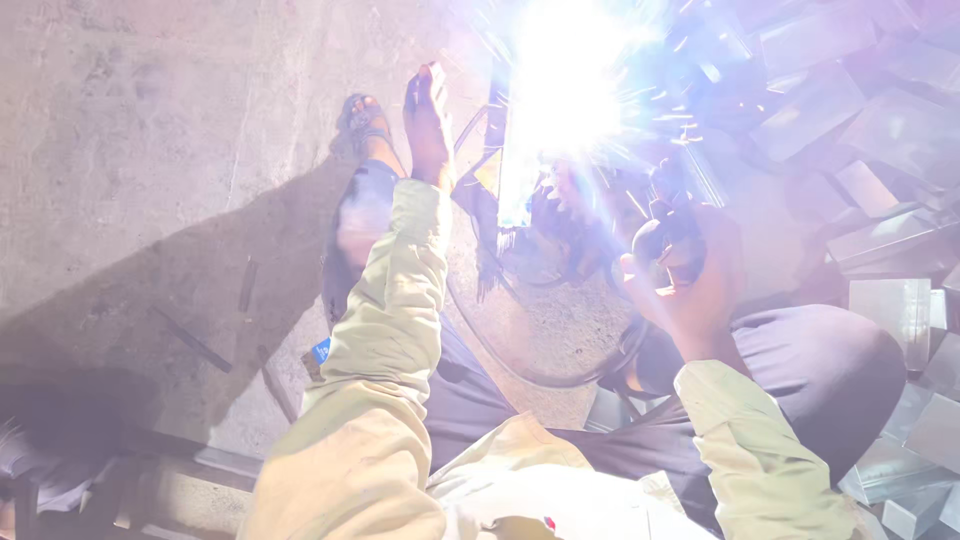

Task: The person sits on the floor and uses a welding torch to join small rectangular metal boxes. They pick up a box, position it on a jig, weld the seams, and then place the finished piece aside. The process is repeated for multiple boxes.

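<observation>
Left hand: the left hand (428, 125) is stretched forward from a pale yellow-green sleeve (385, 320), palm edge-on and fingers straight and together — not clenched, holding nothing that shows; it lies just beside the upright metal strip.
Right hand: the right hand (680, 275) is clenched around the dark welding electrode holder (668, 225), knuckles toward the camera, near the glare.
Arc: a blinding white-blue welding flash (565, 75) with sparks flying outward sits at the top centre — it washes out whatever lies right under it.
Workpiece: a narrow upright grey metal strip (515, 185) stands just below the flash, between the two hands; its upper end is lost in the glare.
Cable: a dark cable (520, 372) loops across the floor under the hands.
Surroundings: grey rectangular metal box pieces (880, 130) are heaped at the right; the concrete floor (150, 150) spreads at the left, with a sandalled foot (365, 125) just beside the left hand.
Legs: dark trousers (820, 365) cover a bent knee under the right forearm.
</observation>
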